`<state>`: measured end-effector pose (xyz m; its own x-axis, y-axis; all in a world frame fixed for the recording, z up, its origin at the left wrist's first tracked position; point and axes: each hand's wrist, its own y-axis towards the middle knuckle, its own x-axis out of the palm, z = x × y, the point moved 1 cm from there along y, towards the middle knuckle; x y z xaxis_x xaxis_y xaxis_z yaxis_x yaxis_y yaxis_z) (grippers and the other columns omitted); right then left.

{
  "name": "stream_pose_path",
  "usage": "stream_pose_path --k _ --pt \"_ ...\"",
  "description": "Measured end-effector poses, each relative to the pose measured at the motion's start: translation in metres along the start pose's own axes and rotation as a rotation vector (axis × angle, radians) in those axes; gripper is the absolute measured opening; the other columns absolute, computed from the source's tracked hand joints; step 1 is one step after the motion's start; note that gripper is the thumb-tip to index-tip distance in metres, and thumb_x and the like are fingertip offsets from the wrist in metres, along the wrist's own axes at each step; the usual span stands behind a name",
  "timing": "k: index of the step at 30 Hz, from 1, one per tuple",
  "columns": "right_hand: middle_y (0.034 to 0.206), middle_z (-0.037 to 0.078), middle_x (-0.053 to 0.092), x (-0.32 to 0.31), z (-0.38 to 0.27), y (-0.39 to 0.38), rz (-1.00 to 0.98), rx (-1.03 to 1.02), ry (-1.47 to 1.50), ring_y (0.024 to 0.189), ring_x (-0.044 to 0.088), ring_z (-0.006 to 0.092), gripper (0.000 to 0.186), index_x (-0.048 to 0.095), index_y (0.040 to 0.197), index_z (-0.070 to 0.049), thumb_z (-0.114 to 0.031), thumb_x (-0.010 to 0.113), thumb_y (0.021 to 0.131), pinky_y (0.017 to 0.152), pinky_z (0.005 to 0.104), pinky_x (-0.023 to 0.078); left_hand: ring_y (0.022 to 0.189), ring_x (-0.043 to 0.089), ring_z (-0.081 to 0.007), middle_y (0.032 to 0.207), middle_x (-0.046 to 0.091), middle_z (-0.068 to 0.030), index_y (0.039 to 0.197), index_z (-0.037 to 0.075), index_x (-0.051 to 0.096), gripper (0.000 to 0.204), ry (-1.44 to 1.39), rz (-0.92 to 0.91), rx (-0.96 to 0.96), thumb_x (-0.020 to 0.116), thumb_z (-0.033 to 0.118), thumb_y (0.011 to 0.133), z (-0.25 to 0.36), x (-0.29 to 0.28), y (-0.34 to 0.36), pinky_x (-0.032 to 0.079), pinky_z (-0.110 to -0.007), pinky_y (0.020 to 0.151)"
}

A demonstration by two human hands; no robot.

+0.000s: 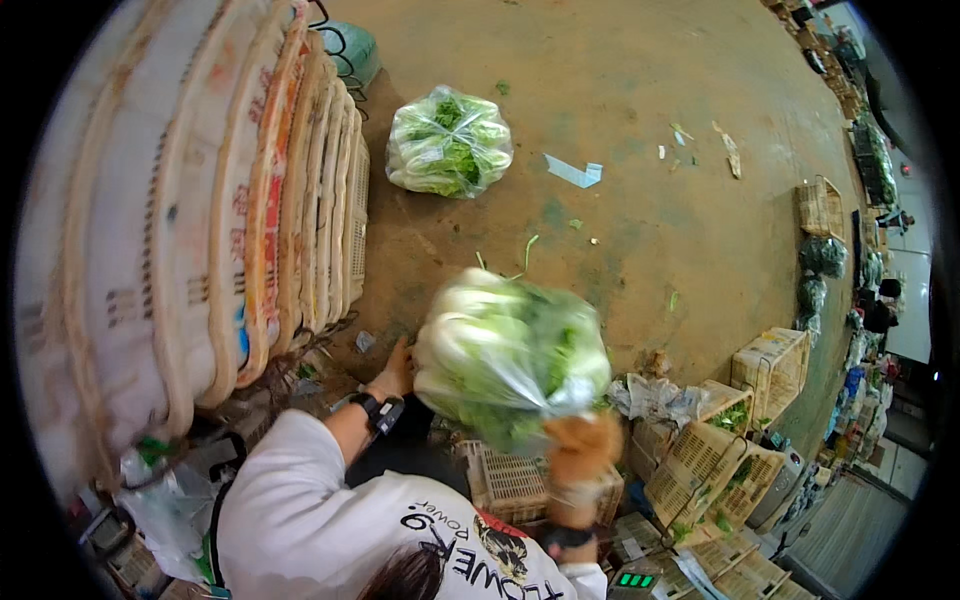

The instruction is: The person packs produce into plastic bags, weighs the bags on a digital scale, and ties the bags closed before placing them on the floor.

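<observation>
A clear plastic bag of leafy cabbages (510, 350), white-stemmed with green leaves, is lifted in front of my body and slightly blurred. My right hand (585, 440), smeared by motion and orange-brown in colour, grips its gathered plastic at the lower right. Against the bag's left side rests my left hand (396, 370), its fingers partly hidden; a dark watch is on that wrist. Farther off, a second bag of cabbages (450, 142) stands on the floor, its clear plastic drawn together on top.
Tall stacked plastic crates (230, 200) line the left. Below the lifted bag sits a beige slatted crate (505, 480). More crates (700, 465) with greens lie at lower right, near a lit green display (636, 580). A blue strip (573, 171) and leaf scraps litter the brown floor (640, 250).
</observation>
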<state>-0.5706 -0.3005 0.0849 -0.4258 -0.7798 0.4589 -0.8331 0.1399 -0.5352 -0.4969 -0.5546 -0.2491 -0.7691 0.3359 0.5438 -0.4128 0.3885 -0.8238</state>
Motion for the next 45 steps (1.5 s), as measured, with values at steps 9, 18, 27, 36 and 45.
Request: stream_pose_path --k 9,18,27,36,45 --pt "0.053 0.001 0.039 0.015 0.269 0.303 0.301 0.431 0.298 0.052 0.039 0.0161 0.033 0.043 0.065 -0.01 -0.035 0.053 0.083 0.072 0.0347 0.039 0.08 0.043 -0.0245 0.133 0.029 -0.0131 0.138 0.009 0.007 0.076 -0.935 0.508 0.364 0.043 0.051 0.086 0.017 -0.03 0.135 0.031 -0.039 0.099" --pt "0.064 0.003 0.05 0.046 0.342 0.375 -0.041 0.623 0.328 0.065 0.049 0.0165 0.023 0.047 0.072 -0.01 -0.028 0.047 0.087 0.077 0.0339 0.038 0.103 0.041 -0.0273 0.133 0.031 -0.0149 0.135 0.005 0.016 0.071 -1.313 0.373 0.38 0.038 0.052 0.086 -0.021 0.016 0.268 0.032 -0.04 0.099" --pt "0.055 -0.002 0.027 0.021 0.303 0.338 0.02 0.483 -0.102 0.055 0.031 0.0121 0.033 0.033 0.059 -0.01 -0.017 0.046 0.089 0.087 0.0326 0.035 0.105 0.042 -0.0281 0.131 0.033 -0.0161 0.135 0.005 0.017 0.071 -1.067 0.347 0.354 0.036 0.053 0.087 -0.015 0.013 0.271 0.033 -0.042 0.097" --pt "0.069 0.005 0.052 0.031 0.301 0.337 -0.105 0.54 -0.03 0.062 0.045 0.0137 0.023 0.046 0.07 -0.005 -0.02 0.051 0.086 0.071 0.0284 0.038 0.106 0.043 -0.0288 0.13 0.035 -0.0172 0.135 0.004 0.018 0.071 -0.942 0.332 0.355 0.034 0.054 0.087 0.013 0.018 0.263 0.034 -0.043 0.096" --pt "0.068 0.0 0.054 0.136 0.277 0.442 -0.595 0.454 -0.778 0.056 0.043 0.0073 0.02 0.054 0.076 -0.004 -0.024 0.056 0.08 0.052 0.0221 0.037 0.108 0.044 -0.0296 0.128 0.037 -0.0184 0.135 0.004 0.019 0.07 -0.785 0.166 0.436 0.032 0.054 0.087 0.145 0.046 0.344 0.034 -0.044 0.095"
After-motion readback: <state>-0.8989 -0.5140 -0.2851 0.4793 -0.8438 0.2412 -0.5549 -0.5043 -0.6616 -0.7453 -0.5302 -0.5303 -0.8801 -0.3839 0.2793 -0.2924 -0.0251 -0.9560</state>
